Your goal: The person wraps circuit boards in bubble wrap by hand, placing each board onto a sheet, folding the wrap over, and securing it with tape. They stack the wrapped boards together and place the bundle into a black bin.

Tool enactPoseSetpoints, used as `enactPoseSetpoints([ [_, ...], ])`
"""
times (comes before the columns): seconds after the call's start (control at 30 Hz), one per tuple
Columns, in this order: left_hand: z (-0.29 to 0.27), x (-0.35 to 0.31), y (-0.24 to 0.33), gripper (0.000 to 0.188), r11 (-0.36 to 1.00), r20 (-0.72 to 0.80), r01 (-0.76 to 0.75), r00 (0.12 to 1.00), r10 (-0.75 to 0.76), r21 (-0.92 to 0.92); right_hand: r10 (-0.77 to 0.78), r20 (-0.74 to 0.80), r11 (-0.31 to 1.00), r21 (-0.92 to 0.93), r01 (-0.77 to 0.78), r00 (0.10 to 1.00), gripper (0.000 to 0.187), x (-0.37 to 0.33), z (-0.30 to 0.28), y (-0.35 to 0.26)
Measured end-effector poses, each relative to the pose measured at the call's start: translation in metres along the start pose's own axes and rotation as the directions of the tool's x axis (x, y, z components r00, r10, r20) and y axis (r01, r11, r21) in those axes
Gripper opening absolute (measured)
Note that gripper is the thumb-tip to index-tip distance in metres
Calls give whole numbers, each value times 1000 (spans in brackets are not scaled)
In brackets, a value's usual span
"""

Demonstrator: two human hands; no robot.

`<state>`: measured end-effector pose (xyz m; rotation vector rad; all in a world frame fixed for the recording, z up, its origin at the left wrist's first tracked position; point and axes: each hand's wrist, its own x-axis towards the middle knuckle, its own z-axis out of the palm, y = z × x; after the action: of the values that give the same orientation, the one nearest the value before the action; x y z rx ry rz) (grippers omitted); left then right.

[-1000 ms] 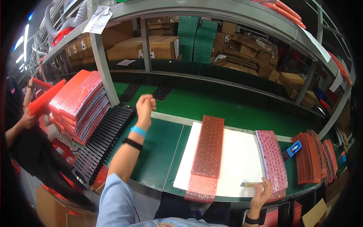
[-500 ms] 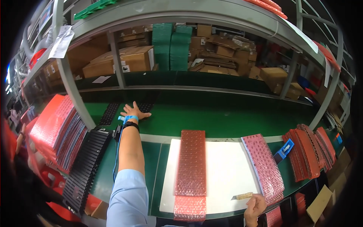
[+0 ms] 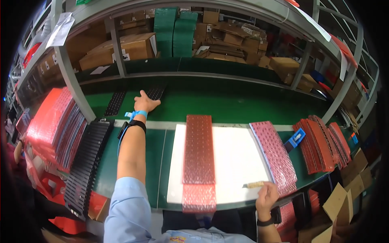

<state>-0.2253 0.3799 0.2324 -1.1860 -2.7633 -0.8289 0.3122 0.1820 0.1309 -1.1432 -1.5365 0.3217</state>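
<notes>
My left hand (image 3: 146, 103) reaches out over the green belt with thumb and fingers apart. It lies at the near end of a black perforated strip (image 3: 156, 91), partly covering it; whether it touches cannot be told. Low at the right, my right hand (image 3: 267, 195) is closed on a small knife with a tan, wrapped-looking handle (image 3: 255, 185), its blade pointing left. Between the hands, a red bubble-wrap sleeve (image 3: 198, 148) lies on a white board (image 3: 235, 162), a paler bubble-wrap part (image 3: 198, 197) at its near end. A pink bubble-wrapped pack (image 3: 273, 156) rests along the board's right side.
Another black perforated strip (image 3: 116, 103) lies left on the belt. A slotted black rack (image 3: 87, 166) and a red bubble-wrap stack (image 3: 52, 125) stand left. Right are a blue tape dispenser (image 3: 296, 139), red packs (image 3: 316, 146) and open cartons (image 3: 340, 202). Grey posts (image 3: 73, 81) frame the bench.
The view has tilted down, so the bench sits higher in the picture. My left hand's widely spread fingers have drawn closer together near the strip. My right hand keeps the knife.
</notes>
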Motion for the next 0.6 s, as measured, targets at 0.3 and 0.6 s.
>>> enactPoseSetpoints([
  [0.3,-71,-186,7,84,938,8,-197,978,208,-284,75,333,877,426,-221,940,30,75,87,-96],
  [0.6,-81,-319,25,87,867,-40,-410,908,416,-284,314,526,615,521,-592,790,35,108,197,-111],
])
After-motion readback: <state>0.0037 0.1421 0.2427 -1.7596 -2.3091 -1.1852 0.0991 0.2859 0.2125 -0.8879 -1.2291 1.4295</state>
